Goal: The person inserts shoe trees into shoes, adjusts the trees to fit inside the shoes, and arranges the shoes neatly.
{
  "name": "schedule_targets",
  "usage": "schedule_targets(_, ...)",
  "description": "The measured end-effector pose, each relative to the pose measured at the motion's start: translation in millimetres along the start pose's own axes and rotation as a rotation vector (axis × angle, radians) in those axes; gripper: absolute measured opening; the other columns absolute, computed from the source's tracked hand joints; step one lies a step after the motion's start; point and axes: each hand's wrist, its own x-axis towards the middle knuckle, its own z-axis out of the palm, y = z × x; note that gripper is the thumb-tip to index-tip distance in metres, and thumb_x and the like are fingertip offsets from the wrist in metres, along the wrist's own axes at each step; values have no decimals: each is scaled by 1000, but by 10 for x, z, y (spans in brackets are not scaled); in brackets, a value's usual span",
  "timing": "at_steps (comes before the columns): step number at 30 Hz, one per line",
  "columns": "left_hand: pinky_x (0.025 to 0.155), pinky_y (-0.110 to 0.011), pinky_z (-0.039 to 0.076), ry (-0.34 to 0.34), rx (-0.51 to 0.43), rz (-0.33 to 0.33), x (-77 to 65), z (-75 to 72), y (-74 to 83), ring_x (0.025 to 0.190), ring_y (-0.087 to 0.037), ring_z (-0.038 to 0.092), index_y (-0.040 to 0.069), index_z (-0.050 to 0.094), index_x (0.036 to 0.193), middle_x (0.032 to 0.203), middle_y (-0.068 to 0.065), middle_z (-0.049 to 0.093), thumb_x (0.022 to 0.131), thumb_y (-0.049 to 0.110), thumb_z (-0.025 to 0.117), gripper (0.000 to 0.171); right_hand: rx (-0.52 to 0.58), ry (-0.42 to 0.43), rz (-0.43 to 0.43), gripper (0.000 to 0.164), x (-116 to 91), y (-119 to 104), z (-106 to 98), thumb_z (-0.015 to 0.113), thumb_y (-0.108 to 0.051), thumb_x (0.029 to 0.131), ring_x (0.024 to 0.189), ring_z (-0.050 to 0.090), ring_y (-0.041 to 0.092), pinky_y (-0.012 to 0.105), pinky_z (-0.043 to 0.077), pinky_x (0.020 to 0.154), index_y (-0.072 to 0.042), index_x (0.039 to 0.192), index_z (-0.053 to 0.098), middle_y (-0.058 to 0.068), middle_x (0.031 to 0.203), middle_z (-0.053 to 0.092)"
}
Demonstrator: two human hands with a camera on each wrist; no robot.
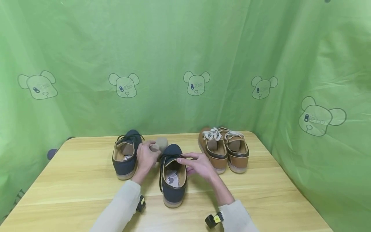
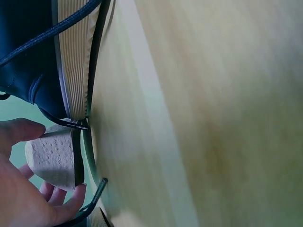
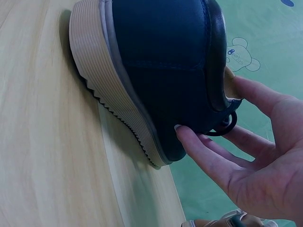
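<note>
In the head view, a dark blue lace-up shoe stands near the middle of the table, its heel toward me. My right hand pinches its right side near the laces. The right wrist view shows the thumb at the collar and fingers against the outer side of the shoe. Beyond the shoe's left side, my left hand grips a rough grey-beige shoe insert with a rounded end, thumb on one side and fingers on the other. The other dark blue shoe stands just left of this hand.
Two brown shoes with white laces stand side by side at the back right, each with a brownish insert inside. The left blue shoe has a similar insert. A green curtain hangs behind the wooden table.
</note>
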Motion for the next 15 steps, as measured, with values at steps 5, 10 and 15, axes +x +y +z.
schedule_targets(5,91,-48,48,5,35,30,5,-20,7,102,-35,59,7,76,114,104,-18,70,67,8,80,47,15,-11,6,55,-7,-2,5,84,-34,83,77,76,35,45,64,74,-3,126,69,25,115,73)
schedule_targets(10,91,-48,50,-16,56,10,9,-53,33,103,-35,60,10,76,116,107,-18,66,68,10,80,48,19,-11,9,55,-12,-8,9,84,-34,83,77,76,35,45,64,74,-3,126,69,26,115,72)
schedule_targets(15,94,-47,50,-15,48,3,26,-101,64,105,-35,61,10,76,116,110,-19,67,69,13,81,47,10,-1,11,54,-8,-5,5,84,-34,83,77,75,35,45,64,74,-4,126,70,22,112,74)
